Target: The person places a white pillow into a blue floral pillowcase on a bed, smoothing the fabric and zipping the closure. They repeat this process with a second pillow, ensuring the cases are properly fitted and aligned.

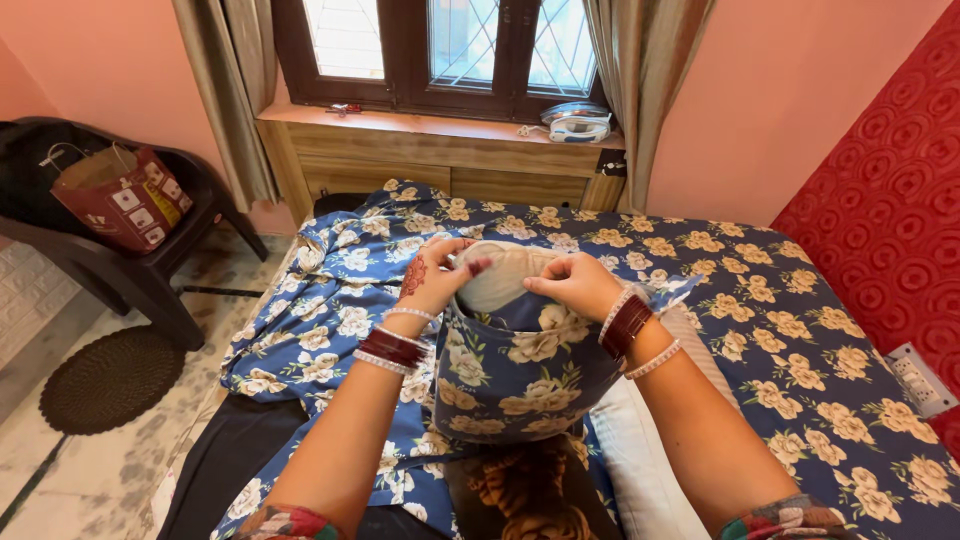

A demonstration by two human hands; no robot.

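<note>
Head view: we see left hand (435, 275) and right hand (577, 285) both pinching open mouth of blue floral pillowcase (515, 375), cream pillow (505, 275) poking out, held upright over floral-sheeted bed (800, 330). Paper bag (120, 197) on black chair (70, 260).

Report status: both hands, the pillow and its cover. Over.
Left hand and right hand each grip the open edge of the blue floral pillowcase. Cream pillow mostly inside, top showing. Nothing in the way.
</note>
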